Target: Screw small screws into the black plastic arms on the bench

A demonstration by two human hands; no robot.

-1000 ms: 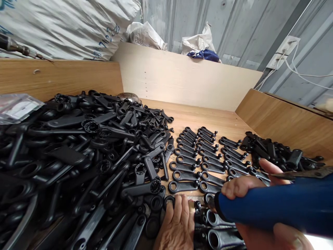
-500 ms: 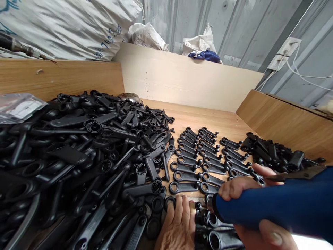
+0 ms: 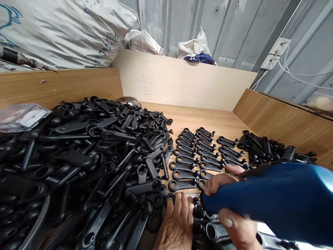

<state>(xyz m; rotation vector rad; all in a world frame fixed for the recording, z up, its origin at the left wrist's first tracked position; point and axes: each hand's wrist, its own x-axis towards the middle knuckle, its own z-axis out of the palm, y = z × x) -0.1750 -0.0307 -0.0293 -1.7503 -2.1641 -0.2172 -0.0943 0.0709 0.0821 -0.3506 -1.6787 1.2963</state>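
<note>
My left hand [image 3: 177, 218] presses its fingers down over a black crank handle [image 3: 170, 198] at the near edge of the rows, its ring end showing beside my fingers. My right hand [image 3: 238, 222] is wrapped round a thick blue cylindrical tool [image 3: 257, 196], which slants in from the right. The tool's front end is just right of my left fingers; its tip is hidden. Matching crank handles [image 3: 182, 185] with ring ends and small ball knobs lie in rows ahead of both hands. More black handles [image 3: 215, 231] lie under the tool.
A large heap of black handles [image 3: 109, 135] fills the left side, with a clear plastic bag [image 3: 23, 116] on it. A smaller pile [image 3: 270, 151] sits at the right. Wooden boards [image 3: 179, 81] wall in the tabletop. White sacks [image 3: 65, 31] stand behind.
My right hand has brought the blue tool leftward, closer to my left hand. My left hand stays over the handle. The view has shifted slightly.
</note>
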